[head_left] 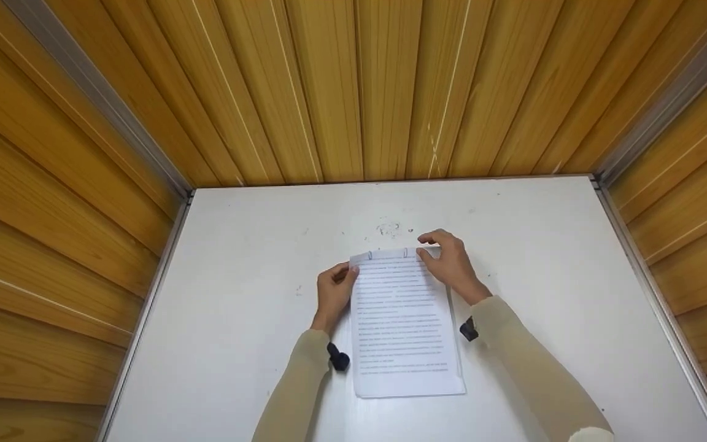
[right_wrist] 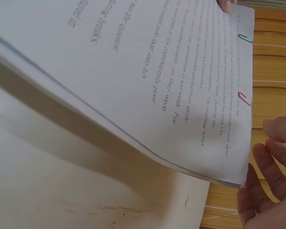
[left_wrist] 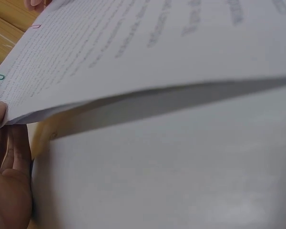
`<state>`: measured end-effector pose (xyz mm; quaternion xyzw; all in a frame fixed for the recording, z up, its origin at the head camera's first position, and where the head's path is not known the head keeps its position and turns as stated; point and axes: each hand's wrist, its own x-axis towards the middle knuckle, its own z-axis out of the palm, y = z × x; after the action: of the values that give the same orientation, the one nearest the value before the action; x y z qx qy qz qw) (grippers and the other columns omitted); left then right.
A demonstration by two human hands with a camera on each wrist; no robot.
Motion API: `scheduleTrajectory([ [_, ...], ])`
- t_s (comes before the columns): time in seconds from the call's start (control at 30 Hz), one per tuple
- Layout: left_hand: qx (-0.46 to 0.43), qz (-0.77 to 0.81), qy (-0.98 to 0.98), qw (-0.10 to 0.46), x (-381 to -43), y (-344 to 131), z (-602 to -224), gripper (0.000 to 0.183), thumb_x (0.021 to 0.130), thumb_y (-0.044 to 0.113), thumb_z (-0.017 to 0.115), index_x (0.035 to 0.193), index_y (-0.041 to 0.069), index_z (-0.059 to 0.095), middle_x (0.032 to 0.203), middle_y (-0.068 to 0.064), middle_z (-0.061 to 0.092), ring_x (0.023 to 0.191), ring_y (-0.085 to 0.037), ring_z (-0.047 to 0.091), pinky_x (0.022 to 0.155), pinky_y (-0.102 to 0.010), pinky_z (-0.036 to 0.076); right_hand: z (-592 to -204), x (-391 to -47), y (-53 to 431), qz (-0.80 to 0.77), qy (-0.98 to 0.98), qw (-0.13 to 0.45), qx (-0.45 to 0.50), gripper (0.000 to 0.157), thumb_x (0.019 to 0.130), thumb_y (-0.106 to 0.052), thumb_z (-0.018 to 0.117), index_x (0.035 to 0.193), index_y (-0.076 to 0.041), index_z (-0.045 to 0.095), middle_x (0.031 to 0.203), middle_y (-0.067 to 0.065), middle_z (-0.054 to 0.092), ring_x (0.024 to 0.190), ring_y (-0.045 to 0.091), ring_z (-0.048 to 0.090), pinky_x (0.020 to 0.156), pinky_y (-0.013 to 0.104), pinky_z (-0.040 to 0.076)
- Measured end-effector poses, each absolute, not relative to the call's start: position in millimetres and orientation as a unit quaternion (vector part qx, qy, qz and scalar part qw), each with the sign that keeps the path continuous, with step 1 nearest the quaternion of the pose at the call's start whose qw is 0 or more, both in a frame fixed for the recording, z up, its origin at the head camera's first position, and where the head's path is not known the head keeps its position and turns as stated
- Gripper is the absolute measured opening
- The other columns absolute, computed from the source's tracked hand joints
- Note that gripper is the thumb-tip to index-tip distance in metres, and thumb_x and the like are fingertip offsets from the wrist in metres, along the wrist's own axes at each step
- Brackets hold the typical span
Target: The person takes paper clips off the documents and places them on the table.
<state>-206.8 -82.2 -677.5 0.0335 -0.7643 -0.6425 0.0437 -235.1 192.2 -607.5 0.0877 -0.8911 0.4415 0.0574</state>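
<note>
Papers pinched upper left by left hand; right hand beside top-right corner, fingers parted

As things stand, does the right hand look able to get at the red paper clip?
Probably yes: the right hand is close to the red paper clip on the papers, with nothing visible between them. The left hand holds the papers' opposite edge, clear of that clip.
</note>
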Motion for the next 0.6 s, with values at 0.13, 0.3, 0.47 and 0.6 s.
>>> scheduleTrajectory([
  [0.13,0.033,-0.643,-0.764,0.045,-207,-82,-678,0.025,0.103,0.017,0.072,0.123,0.003,0.078,0.108,-0.014,0.080,0.088,-0.019,0.076,0.077,-0.023,0.058,-609,-237,183,0.413,-0.900,0.057,0.123,0.023,0.098,-0.008,0.076,0.120,-0.003,0.075,0.120,0.013,0.074,0.118,0.034,0.067,0.108,0.053,0.048],
  [0.3,0.042,-0.642,-0.764,0.044,-208,-82,-677,0.025,0.104,0.017,0.072,0.124,0.003,0.078,0.107,-0.012,0.080,0.087,-0.016,0.075,0.076,-0.023,0.058,-614,-239,173,0.366,-0.910,0.081,0.179,0.023,0.096,-0.007,0.078,0.117,0.000,0.075,0.117,0.014,0.074,0.115,0.035,0.069,0.105,0.054,0.049],
  [0.47,0.042,-0.645,-0.762,0.047,-208,-81,-677,0.025,0.103,0.017,0.073,0.122,0.003,0.079,0.108,-0.013,0.080,0.088,-0.018,0.076,0.077,-0.024,0.059,-619,-239,168,0.319,-0.912,0.132,0.220,0.018,0.092,-0.001,0.078,0.110,0.001,0.077,0.110,0.014,0.075,0.104,0.034,0.071,0.097,0.052,0.054],
  [0.6,0.042,-0.647,-0.760,0.047,-207,-81,-678,0.025,0.103,0.017,0.074,0.122,0.003,0.079,0.110,-0.014,0.080,0.090,-0.018,0.076,0.079,-0.024,0.059,-624,-240,167,0.260,-0.914,0.181,0.253,0.012,0.092,0.000,0.078,0.104,0.001,0.078,0.101,0.013,0.074,0.091,0.032,0.070,0.086,0.048,0.056],
])
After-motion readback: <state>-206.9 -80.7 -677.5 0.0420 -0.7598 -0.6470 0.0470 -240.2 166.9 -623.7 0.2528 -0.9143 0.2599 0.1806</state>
